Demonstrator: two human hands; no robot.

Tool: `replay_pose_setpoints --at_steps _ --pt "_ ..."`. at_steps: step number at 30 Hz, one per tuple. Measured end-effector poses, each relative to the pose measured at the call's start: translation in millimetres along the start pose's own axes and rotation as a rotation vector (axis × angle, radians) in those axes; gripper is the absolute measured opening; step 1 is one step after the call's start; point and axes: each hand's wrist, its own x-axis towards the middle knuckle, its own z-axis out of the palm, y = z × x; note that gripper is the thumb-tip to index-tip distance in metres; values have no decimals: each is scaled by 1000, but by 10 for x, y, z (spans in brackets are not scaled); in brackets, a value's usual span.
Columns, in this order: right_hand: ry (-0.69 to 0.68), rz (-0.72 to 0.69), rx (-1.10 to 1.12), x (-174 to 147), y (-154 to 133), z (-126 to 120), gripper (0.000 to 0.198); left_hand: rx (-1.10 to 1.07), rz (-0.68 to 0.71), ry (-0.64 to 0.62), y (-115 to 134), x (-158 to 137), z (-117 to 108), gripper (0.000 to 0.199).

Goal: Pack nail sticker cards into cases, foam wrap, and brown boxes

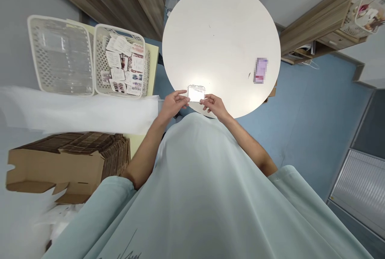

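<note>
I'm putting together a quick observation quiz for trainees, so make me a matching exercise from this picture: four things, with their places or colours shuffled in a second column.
Things
1. Small clear case
2. Cardboard boxes
3. Card-filled basket
4. Pixelated item

Places or colours
A. Brown, stacked together
B. On the round table, towards its right edge in the picture
C. Between the left hand and the right hand
D. Just right of another white basket in the picture

Right pairs: 1-C; 2-A; 3-D; 4-B

case print: too small to read | purple object: pixelated | shirt: bottom cut off
</note>
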Motion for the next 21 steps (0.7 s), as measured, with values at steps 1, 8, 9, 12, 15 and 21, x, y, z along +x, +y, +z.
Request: replay_pose_setpoints --at_steps 1,8,9,12,15,21 --pt "-2 12 -11 51 20 19 52 5 -10 11 -38 31 -19 62" --pt "10 141 -124 643 256 243 15 135 -77 119 -454 493 -107 50" --pt "29 157 -156 741 294 284 11 169 -98 134 -525 576 -106 50" --pt "92 215 -248 995 408 401 7 293 -169 164 -714 786 -83 52" --pt "148 286 -335 1153 523 482 4 408 -220 166 -837 908 -45 52" --pt "180 333 -399 1267 700 553 7 528 -224 164 -917 979 2 49"
